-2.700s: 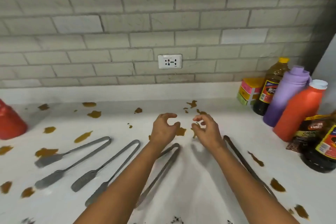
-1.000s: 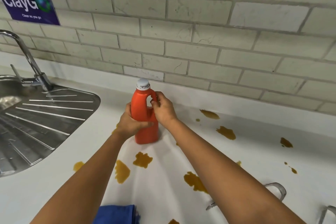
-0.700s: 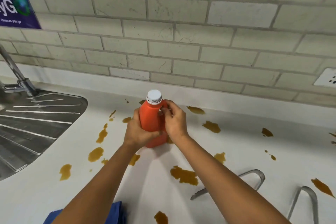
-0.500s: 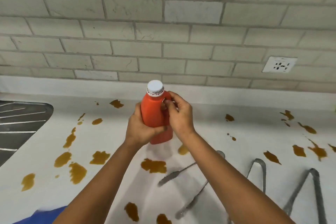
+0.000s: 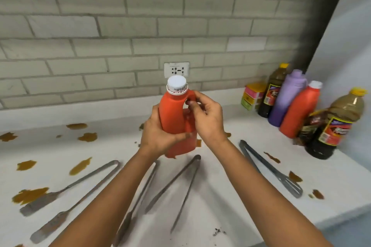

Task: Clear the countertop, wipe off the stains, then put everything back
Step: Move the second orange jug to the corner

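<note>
Tongs (image 5: 176, 190) clutter the near countertop (image 5: 230, 206); bottles (image 5: 297, 106) crowd the right corner, leaving bare stained surface far left.

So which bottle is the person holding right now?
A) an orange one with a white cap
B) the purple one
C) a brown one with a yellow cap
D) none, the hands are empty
A: both the left hand and the right hand grip the orange bottle, white cap on top, above the counter.

Orange jug (image 5: 174, 120) with a white cap, upright, held above the white countertop (image 5: 220, 202). Brown stains (image 5: 80, 165) dot the surface; metal tongs (image 5: 271, 168) lie flat among them.
</note>
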